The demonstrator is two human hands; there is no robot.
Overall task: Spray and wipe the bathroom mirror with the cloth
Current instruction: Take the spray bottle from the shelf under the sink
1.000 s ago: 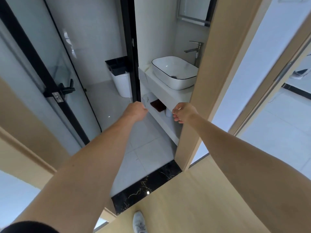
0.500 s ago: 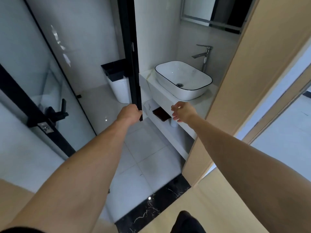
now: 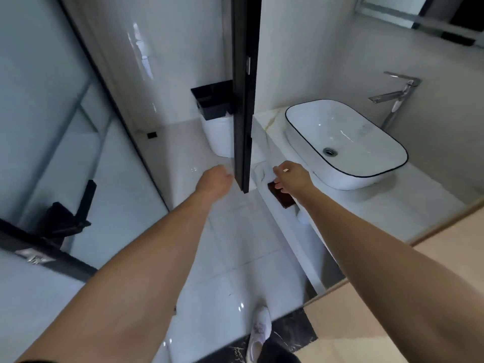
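Note:
The mirror (image 3: 419, 19) hangs at the upper right above the white basin (image 3: 345, 142), with only its lower edge in view. My left hand (image 3: 213, 180) is held out with fingers curled under, just left of the black door frame (image 3: 243, 100), and holds nothing that I can see. My right hand (image 3: 293, 179) hovers at the front edge of the white counter (image 3: 424, 189), fingers loosely bent and empty. Below it, on the shelf under the counter, lies a dark brown flat item (image 3: 284, 199). A white crumpled item (image 3: 259, 171) sits beside it. No spray bottle is identifiable.
A chrome tap (image 3: 395, 95) stands behind the basin. A white bin with a black liner (image 3: 217, 121) is on the floor past the door frame. A glass door with a black handle (image 3: 70, 218) is at the left. My white shoe (image 3: 258, 334) is on the dark threshold.
I have stepped forward into the doorway, so the basin and counter are closer. Both hands stayed held out. The right hand now hangs over the shelf with the brown item.

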